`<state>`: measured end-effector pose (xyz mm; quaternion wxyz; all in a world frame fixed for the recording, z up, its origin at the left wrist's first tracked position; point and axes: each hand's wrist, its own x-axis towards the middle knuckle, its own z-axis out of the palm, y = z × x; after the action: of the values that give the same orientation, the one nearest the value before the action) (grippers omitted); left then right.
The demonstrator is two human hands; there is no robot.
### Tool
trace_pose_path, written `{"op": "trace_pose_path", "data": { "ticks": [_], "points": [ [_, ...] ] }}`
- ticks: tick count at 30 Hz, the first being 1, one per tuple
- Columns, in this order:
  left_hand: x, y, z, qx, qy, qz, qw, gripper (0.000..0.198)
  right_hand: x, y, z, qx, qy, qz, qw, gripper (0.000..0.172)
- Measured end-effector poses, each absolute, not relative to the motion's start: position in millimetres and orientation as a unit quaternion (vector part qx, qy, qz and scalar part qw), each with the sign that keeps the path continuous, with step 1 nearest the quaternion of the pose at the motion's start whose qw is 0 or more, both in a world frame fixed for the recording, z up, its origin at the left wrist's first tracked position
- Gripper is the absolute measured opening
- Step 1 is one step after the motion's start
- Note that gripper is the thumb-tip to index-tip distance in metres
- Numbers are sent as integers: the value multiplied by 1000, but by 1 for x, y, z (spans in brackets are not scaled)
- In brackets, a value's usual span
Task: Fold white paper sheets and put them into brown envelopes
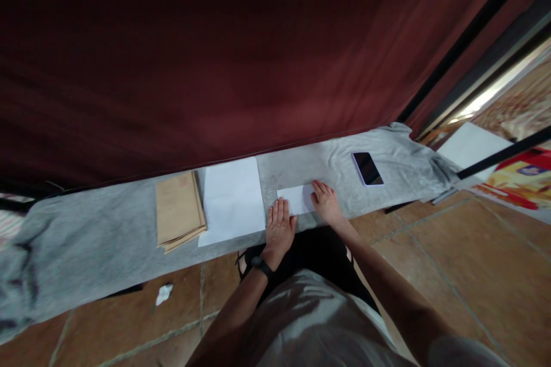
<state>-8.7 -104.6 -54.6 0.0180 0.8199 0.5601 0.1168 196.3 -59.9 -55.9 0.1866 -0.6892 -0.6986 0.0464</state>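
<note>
A narrow white piece of paper (295, 199), apparently folded, lies on the grey cloth between my hands. My left hand (279, 229) rests flat at its left end, fingers stretched out and pointing away from me, with a dark band on the wrist. Over the right end lies my right hand (326, 202), its fingers extended and pressing down, partly hiding the paper there. Just left of my left hand is a stack of larger white paper sheets (233, 198). Beside that stack, its edge touching or nearly so, sits a pile of brown envelopes (178, 206).
Grey cloth (94, 241) covers the long narrow table. A phone (368, 169) with a pale purple edge lies toward the right. Dark red fabric (241, 69) hangs along the far side. On the tiled floor (430, 258) is a crumpled white tissue (164, 294).
</note>
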Motion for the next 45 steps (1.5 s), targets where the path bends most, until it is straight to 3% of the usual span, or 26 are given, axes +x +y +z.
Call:
{"op": "trace_pose_path", "data": {
  "ticks": [7, 16, 18, 22, 24, 27, 32, 40, 45],
  "points": [
    [-9, -103, -59, 819, 560, 126, 5, 59, 197, -33, -43, -665, -723, 88, 164, 39],
    [-7, -108, -60, 803, 573, 161, 25, 70, 215, -16, -20, -634, -733, 138, 203, 18],
    [-8, -109, -59, 801, 574, 164, 30, 73, 220, -15, -12, -632, -723, 143, 240, 17],
    [-9, -111, -60, 808, 569, 148, 34, 68, 227, -19, 4, -578, -672, 163, 433, 17],
    [-9, -111, -60, 814, 563, 137, 36, 64, 229, -26, 5, -544, -674, 178, 468, 16],
    [-9, -110, -61, 819, 559, 124, 40, 63, 230, -43, -7, -520, -699, 198, 448, 12],
    [-8, -110, -59, 823, 555, 113, 36, 63, 239, -77, -49, -570, -722, 149, 362, 21],
    [-18, -115, -42, 852, 516, 90, 14, 63, 250, -88, -74, -536, -751, 155, 354, 39],
    [-77, -103, -19, 835, 545, 76, -17, 61, 257, -85, -75, -521, -749, 203, 356, 42]
  ]
}}
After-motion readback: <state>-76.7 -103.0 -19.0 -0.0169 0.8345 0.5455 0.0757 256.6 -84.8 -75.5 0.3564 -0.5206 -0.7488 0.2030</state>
